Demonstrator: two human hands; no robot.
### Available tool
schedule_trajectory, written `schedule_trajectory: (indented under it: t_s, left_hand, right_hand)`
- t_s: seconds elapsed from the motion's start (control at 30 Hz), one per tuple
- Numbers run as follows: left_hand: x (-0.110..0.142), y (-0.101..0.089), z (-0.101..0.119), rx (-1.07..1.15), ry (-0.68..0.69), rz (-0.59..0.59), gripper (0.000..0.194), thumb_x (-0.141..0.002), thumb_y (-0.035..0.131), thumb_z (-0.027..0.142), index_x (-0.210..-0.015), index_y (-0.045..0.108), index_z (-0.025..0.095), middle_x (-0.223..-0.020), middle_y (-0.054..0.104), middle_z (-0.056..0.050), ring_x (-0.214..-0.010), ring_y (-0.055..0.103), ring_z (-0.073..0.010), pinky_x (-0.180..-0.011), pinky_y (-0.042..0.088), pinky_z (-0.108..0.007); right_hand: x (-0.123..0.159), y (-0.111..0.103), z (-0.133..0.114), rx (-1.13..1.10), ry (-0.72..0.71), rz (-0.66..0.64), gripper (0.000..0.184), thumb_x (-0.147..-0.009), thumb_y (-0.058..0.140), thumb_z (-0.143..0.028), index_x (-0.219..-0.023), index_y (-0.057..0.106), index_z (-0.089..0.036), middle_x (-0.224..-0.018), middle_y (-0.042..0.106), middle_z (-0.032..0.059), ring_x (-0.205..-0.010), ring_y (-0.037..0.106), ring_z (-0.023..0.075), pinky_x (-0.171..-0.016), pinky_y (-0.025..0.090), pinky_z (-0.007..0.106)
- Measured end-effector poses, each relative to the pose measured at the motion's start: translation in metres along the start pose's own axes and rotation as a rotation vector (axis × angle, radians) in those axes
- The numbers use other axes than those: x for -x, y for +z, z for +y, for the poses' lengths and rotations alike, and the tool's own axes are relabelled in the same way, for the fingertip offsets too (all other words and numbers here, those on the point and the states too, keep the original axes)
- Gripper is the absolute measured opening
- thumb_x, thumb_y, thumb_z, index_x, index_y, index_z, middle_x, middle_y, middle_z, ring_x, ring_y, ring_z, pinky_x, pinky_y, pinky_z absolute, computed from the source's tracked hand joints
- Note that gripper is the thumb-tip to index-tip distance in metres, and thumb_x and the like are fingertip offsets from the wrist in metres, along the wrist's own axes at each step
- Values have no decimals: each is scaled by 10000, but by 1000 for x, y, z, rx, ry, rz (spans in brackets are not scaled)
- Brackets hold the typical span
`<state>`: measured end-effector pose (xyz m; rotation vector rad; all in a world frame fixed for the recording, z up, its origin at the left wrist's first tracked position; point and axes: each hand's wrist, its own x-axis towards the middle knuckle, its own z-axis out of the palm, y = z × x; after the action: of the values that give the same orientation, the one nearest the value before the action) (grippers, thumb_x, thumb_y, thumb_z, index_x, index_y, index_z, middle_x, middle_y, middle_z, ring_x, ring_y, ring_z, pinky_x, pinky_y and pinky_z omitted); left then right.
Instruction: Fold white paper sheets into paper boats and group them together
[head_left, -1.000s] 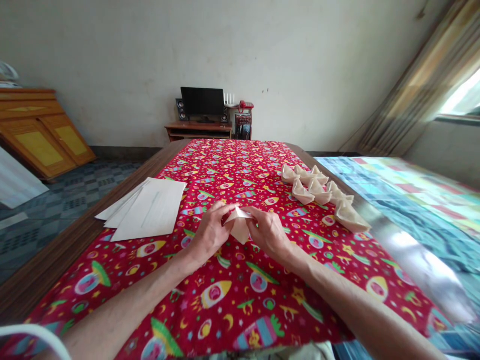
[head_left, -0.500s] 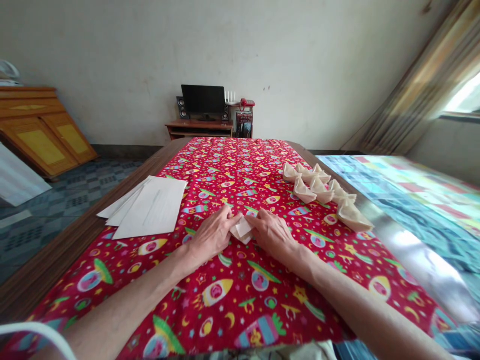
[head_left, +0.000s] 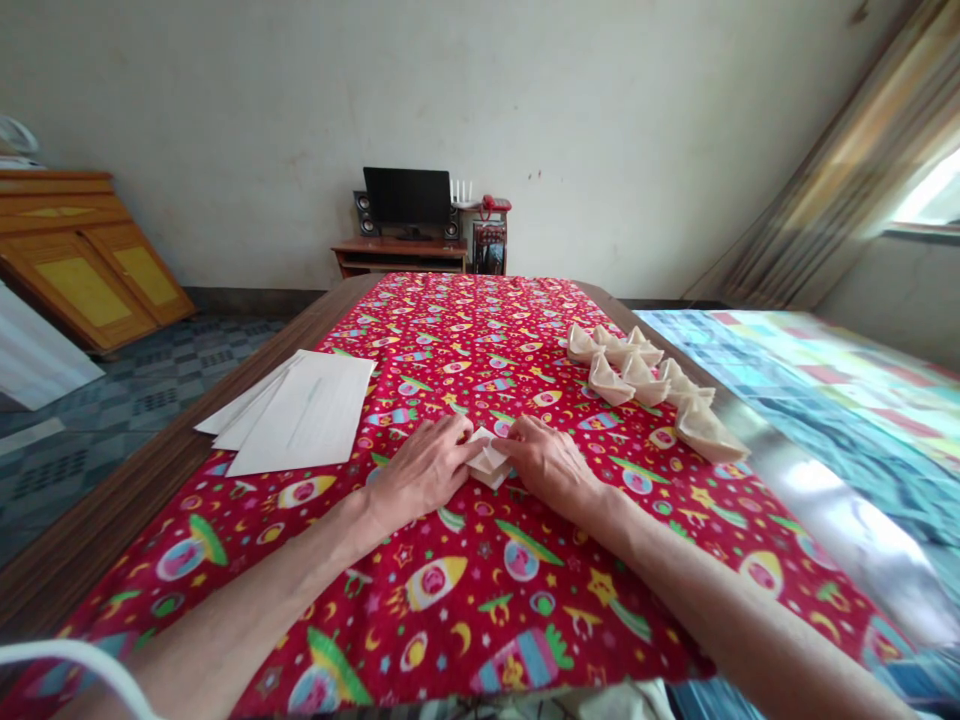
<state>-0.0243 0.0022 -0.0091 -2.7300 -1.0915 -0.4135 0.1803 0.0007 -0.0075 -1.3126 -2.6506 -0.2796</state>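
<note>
A small piece of folded white paper (head_left: 489,462) lies at the middle of the red patterned cloth (head_left: 480,600), between my two hands. Its layers stand partly open toward me. My left hand (head_left: 426,462) grips its left side, thumb and curled fingers closed on the edge. On the other side my right hand (head_left: 546,462) pinches the right edge, its fingers bent over the paper. Some of the paper is hidden under the fingertips of both hands.
Flat white paper sheets (head_left: 300,415) lie fanned out at the left. Several folded paper boats (head_left: 709,430) stand grouped near the table's right edge. A monitor (head_left: 407,198) stands on a small desk by the wall. A bed (head_left: 810,400) flanks the table on the right.
The folded paper has opened up a little between my fingers, and its top layers now lie differently. Both hands have shifted only slightly; the sheets and the folded boats stay put.
</note>
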Motion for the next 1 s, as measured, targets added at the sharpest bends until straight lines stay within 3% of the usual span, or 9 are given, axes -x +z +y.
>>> schedule_trajectory:
  t_s: [0.17, 0.37, 0.53, 0.63, 0.77, 0.87, 1.0]
  left_hand:
    - [7, 0, 1, 7, 110, 48, 152, -932, 462, 207, -935, 614, 218, -931, 552, -15, -885, 523, -172, -785, 406, -314]
    - [7, -2, -2, 30, 222, 43, 201, -925, 489, 220, -1052, 614, 313, -952, 579, 5, -939, 536, -177, -806, 394, -313]
    - [8, 2, -6, -36, 193, 35, 211, -914, 495, 184, -1058, 618, 277, -969, 572, -15, -908, 543, -174, -757, 401, -303]
    - [8, 5, -10, 7, 136, 7, 186, -914, 478, 167, -965, 643, 236, -967, 565, -21, -884, 551, -161, -766, 412, -297]
    - [9, 1, -10, 64, 113, 18, 254, -921, 469, 196, -1123, 602, 273, -934, 557, -15, -852, 558, -152, -759, 429, -280]
    - [10, -2, -9, 50, 133, 65, 249, -911, 497, 205, -1126, 608, 267, -923, 569, -18, -871, 563, -155, -773, 430, -284]
    - [13, -1, -11, 73, 101, 130, 158, -902, 523, 213, -959, 670, 225, -880, 591, -19, -822, 563, -146, -749, 437, -279]
  right_hand:
    - [0, 1, 4, -42, 19, -2, 224, -934, 435, -256, -994, 650, -234, -901, 561, 47, -756, 521, 139, -518, 272, 233]
    - [0, -1, 3, -70, 21, -37, 257, -937, 420, -245, -1065, 643, -243, -944, 567, 60, -783, 531, 145, -543, 318, 227]
    - [3, 2, 5, -54, -8, 4, 236, -935, 431, -237, -1083, 614, -220, -943, 569, 66, -769, 519, 150, -594, 371, 235]
    - [6, 2, 9, -21, -147, 133, 269, -943, 418, -210, -1170, 561, -185, -1031, 570, 106, -885, 509, 188, -719, 413, 289]
    - [10, 1, 13, -23, -318, 185, 245, -966, 379, -227, -1033, 604, -157, -1012, 589, 110, -899, 507, 185, -756, 412, 311]
    - [11, 2, 14, -74, -322, 167, 239, -968, 382, -223, -972, 612, -158, -917, 606, 80, -836, 523, 157, -731, 411, 283]
    - [11, 5, 15, -154, -279, 153, 232, -958, 400, -196, -937, 630, -166, -898, 617, 59, -824, 540, 135, -734, 409, 255]
